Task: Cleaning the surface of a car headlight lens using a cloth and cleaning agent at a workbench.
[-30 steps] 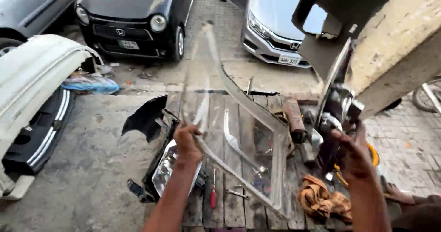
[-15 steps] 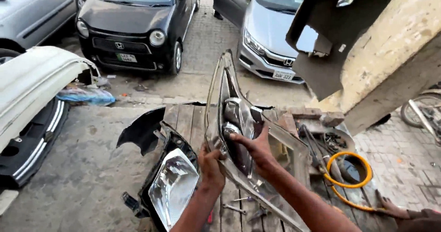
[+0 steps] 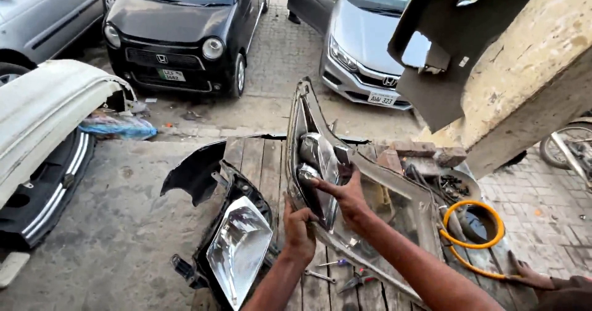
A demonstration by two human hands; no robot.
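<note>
left hand (image 3: 300, 229) grips headlight housing (image 3: 345, 194) lower edge | right hand (image 3: 345, 194) fingers spread inside | second headlight (image 3: 237, 249) just beside

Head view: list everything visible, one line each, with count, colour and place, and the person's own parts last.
headlight assembly: 1, clear lens and chrome inside, held upright over the bench
second headlight: 1, clear lens in black housing, lying at the bench's left edge
wooden bench: 1, weathered grey-brown planks, centre
hose: 1, orange, coiled at right
hand tools: a few, small, on the planks below the hands
bricks: several, reddish, back right of the bench
cars: 3, black, silver and grey, parked behind
bumpers: 2, white and black, far left
left hand: gripping the assembly's lower edge
right hand: fingers reaching into the assembly
</note>
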